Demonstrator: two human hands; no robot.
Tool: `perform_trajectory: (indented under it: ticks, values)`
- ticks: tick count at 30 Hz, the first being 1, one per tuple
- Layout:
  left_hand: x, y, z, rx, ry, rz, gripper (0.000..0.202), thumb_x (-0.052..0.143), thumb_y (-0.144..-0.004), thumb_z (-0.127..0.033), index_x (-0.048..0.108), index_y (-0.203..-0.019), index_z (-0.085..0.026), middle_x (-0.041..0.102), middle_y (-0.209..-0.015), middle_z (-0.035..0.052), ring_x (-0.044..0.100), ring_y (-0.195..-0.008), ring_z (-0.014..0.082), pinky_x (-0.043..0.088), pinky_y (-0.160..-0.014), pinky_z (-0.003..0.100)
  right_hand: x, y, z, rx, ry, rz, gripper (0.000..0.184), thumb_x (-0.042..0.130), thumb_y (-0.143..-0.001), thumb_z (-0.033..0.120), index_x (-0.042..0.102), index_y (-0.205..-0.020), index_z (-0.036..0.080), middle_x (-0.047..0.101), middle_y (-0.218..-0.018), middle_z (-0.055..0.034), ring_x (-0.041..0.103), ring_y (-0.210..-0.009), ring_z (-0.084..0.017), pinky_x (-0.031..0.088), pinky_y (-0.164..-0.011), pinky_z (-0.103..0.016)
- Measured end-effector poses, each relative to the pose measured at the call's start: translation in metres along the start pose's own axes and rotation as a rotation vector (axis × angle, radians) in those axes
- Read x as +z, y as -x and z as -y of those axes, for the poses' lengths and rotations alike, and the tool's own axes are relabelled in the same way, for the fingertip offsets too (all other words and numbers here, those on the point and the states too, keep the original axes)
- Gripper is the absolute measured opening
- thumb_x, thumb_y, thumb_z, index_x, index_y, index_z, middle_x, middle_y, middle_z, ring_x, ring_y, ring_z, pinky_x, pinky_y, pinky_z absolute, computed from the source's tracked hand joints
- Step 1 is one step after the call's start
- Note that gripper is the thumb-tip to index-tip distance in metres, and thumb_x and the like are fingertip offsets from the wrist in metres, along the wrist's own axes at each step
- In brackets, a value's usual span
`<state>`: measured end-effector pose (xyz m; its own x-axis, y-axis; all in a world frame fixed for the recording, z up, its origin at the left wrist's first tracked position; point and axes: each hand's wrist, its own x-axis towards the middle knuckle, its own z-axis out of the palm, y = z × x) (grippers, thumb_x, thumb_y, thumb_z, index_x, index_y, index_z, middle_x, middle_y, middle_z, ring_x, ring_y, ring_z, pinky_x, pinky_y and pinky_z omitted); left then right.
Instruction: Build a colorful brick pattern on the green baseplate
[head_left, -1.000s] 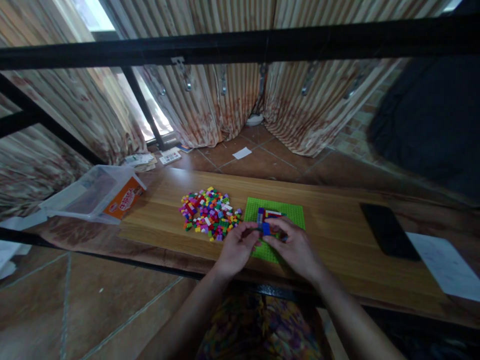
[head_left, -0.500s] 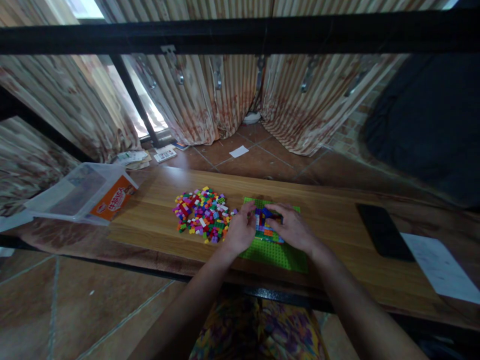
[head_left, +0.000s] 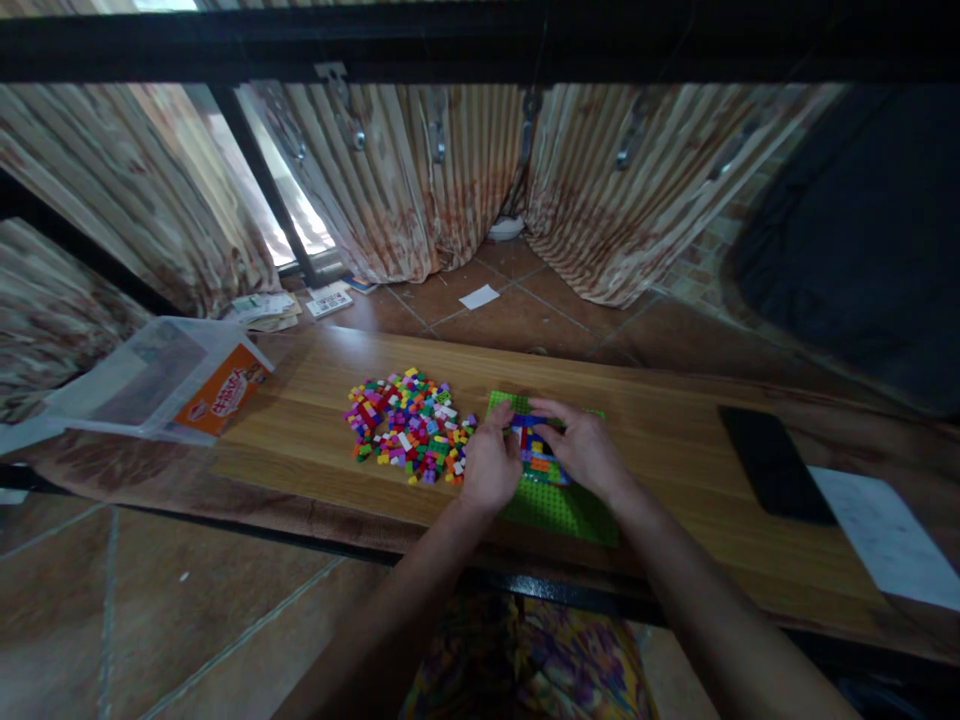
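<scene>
A green baseplate (head_left: pixel 559 510) lies on the wooden table (head_left: pixel 675 450), carrying a small patch of coloured bricks (head_left: pixel 538 455). My left hand (head_left: pixel 489 462) rests on the plate's left edge, fingers curled and pinched toward the far end of the brick patch. My right hand (head_left: pixel 585 450) lies over the patch's right side, its fingertips pressed on a blue brick (head_left: pixel 529 421) at the far end. A heap of loose coloured bricks (head_left: pixel 409 425) lies just left of the plate.
A clear plastic box with an orange label (head_left: pixel 161 380) lies tipped at the table's left end. A black phone (head_left: pixel 772 462) and a white sheet (head_left: pixel 889 540) lie at the right. A black bar crosses overhead; curtains hang behind.
Both hands moved from the near edge of the plate to its far part, bringing the blue brick down onto the built patch. The view shifted slightly.
</scene>
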<state>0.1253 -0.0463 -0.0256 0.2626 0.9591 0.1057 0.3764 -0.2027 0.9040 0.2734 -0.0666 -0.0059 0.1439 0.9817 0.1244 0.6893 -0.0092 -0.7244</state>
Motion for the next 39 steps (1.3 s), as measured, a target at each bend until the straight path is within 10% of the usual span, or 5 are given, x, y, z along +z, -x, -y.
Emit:
perform_trajectory:
  ticks: [29,36,39]
  values:
    - [0.004,0.004,-0.002,0.073,-0.104,-0.01,0.046,0.049,-0.086,-0.013,0.056,-0.131,-0.016,0.064,-0.127,0.0139,0.059,-0.12,0.0281,0.042,-0.11,0.044,-0.007,-0.021,0.009,0.028,0.148,0.166,0.031,0.065,-0.075,0.011,0.073,-0.102,0.023,0.077,-0.096,-0.0043,0.072,-0.092,-0.023,0.053,-0.088,-0.037]
    - [-0.001,0.026,0.007,0.052,0.019,0.002,0.051,0.052,-0.087,-0.02,0.049,-0.137,-0.015,0.056,-0.137,0.0163,0.052,-0.129,0.0275,0.037,-0.113,0.047,-0.005,0.045,-0.022,0.202,-0.07,-0.368,0.045,0.058,-0.085,0.043,0.062,-0.12,0.015,0.071,-0.114,-0.0155,0.069,-0.099,-0.027,0.052,-0.091,-0.046]
    - [0.0,0.024,0.007,0.015,0.024,0.005,0.05,0.054,-0.085,-0.02,0.051,-0.135,-0.014,0.057,-0.134,0.0165,0.053,-0.127,0.0276,0.038,-0.112,0.046,0.003,0.073,-0.024,0.262,-0.153,-0.348,0.048,0.052,-0.087,0.049,0.064,-0.115,0.013,0.072,-0.107,-0.0171,0.07,-0.092,-0.027,0.054,-0.085,-0.044]
